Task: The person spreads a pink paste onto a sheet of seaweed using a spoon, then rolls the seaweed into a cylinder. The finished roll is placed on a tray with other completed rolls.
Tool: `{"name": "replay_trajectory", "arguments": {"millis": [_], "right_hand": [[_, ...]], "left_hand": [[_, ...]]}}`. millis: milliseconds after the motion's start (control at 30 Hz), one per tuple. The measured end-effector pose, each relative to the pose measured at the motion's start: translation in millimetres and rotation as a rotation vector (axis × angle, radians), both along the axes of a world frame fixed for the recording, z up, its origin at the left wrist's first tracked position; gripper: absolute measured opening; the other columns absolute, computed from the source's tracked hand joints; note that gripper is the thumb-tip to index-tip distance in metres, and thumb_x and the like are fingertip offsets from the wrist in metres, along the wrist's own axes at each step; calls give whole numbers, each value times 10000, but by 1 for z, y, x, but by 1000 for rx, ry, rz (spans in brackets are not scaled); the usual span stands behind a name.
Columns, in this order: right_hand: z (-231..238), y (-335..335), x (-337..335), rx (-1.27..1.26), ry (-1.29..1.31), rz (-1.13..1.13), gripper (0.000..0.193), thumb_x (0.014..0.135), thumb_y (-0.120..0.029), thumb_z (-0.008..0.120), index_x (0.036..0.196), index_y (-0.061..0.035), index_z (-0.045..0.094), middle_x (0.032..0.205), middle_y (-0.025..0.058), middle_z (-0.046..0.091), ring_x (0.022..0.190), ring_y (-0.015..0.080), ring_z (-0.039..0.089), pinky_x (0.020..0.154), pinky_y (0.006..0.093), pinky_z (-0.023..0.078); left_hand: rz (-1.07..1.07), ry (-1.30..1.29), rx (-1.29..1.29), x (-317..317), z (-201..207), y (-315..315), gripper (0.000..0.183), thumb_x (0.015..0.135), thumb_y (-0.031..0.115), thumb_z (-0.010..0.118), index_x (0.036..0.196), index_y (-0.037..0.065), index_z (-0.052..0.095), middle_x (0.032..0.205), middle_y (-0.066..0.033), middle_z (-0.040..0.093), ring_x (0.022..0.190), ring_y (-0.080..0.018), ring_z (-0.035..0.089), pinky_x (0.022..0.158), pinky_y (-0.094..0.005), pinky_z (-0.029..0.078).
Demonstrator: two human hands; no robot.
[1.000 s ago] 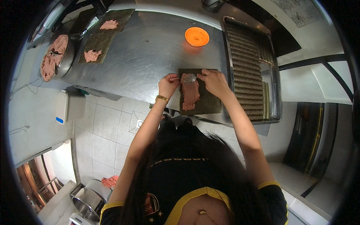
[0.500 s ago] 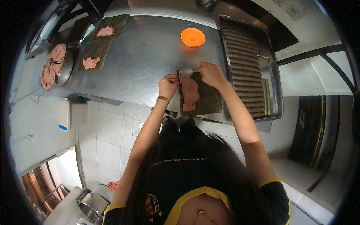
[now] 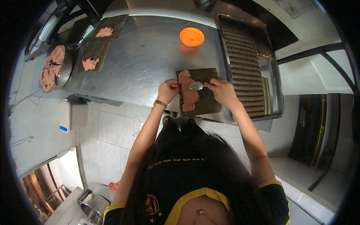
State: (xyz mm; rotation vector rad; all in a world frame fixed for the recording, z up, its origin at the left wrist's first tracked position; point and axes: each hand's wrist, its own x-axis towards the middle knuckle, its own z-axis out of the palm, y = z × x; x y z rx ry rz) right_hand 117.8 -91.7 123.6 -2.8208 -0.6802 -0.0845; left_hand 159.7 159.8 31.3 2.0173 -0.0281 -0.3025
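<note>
A dark green nori sheet (image 3: 208, 101) lies at the table's front edge, with a long strip of pink meat paste (image 3: 189, 96) spread down its left part. My right hand (image 3: 224, 92) is closed around the handle of a metal spoon (image 3: 196, 86), whose bowl touches the right side of the paste near its middle. At the sheet's left edge, my left hand (image 3: 168, 91) has its fingers pinched together against the margin. Whether they grip the sheet itself is hard to see, but they touch it. A gold bracelet circles the left wrist.
An orange bowl (image 3: 192, 37) stands beyond the sheet. On the right, a metal tray (image 3: 276, 98) holds rows of dark rolls (image 3: 245, 75). At far left are two nori sheets (image 3: 98, 47) with paste lumps and a metal bowl (image 3: 68, 69) of pink paste.
My right hand has drawn the spoon from the far end of the paste strip toward me and slightly right. The sheet's far end is now uncovered. My left hand moved slightly nearer to me.
</note>
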Motion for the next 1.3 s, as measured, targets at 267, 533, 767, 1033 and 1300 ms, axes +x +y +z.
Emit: {"name": "replay_trajectory", "arguments": {"millis": [267,533,767,1033,1300], "right_hand": [[-23,3,31,-45,-112,-5,360,769,-20,517,1081,-110,675,880,64,552,825,262,592,752,385,500],[0,2,59,-111,58,-127,348,762,-43,542,1065,-136,684,978,80,604,875,290,630,768,396,522],[0,21,63,-132,105,-82,355,761,-13,500,1046,-101,691,918,108,600,822,317,626,749,418,505],[35,15,62,-207,168,-70,312,735,-19,541,988,-97,706,925,115,617,847,301,632,741,414,509],[10,41,82,-220,-62,139,135,741,-72,566,776,-25,688,909,130,651,851,308,648,739,425,519]], "left_hand": [[7,-9,6,-7,3,-3,323,709,39,699,1030,45,661,831,-61,701,745,-148,675,702,-270,533],[-5,22,-59,-6,0,-1,304,718,31,680,1021,47,666,836,-58,706,753,-140,675,710,-263,532],[122,-75,-94,14,-16,0,243,748,67,654,990,45,674,859,-86,715,794,-175,688,737,-290,528],[177,-63,28,31,-3,-9,178,733,89,670,905,47,693,814,-88,710,760,-204,686,722,-298,525],[168,-56,-27,35,-6,-10,163,725,92,676,882,53,697,787,-72,710,740,-173,683,716,-284,523]]}}
